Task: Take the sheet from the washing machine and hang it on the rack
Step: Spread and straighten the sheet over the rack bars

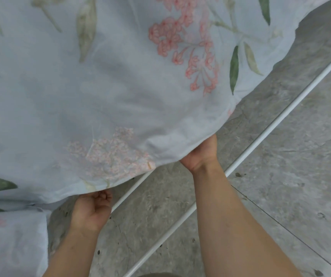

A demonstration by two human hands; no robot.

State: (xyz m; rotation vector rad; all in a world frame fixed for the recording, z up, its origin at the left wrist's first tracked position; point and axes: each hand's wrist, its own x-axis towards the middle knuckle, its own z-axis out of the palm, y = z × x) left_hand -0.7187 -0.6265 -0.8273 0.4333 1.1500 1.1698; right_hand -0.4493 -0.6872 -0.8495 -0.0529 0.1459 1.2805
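The left hand [91, 210] and right hand [198, 154], low in the frame, each have a grip clamped on the edge of the flowery sheet [100, 86], above the white rack [280, 116].

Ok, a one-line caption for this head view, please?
Left hand and right hand hold the near edge of the floral sheet over a white rack rail.

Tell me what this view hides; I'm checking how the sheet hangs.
Fingers of the right hand: tucked under the sheet hem, head view.
Grip of the left hand: unclear whether it pinches the hem.
Most of the rack: under the sheet or past the frame.
Sheet's extent: cut off top and left.
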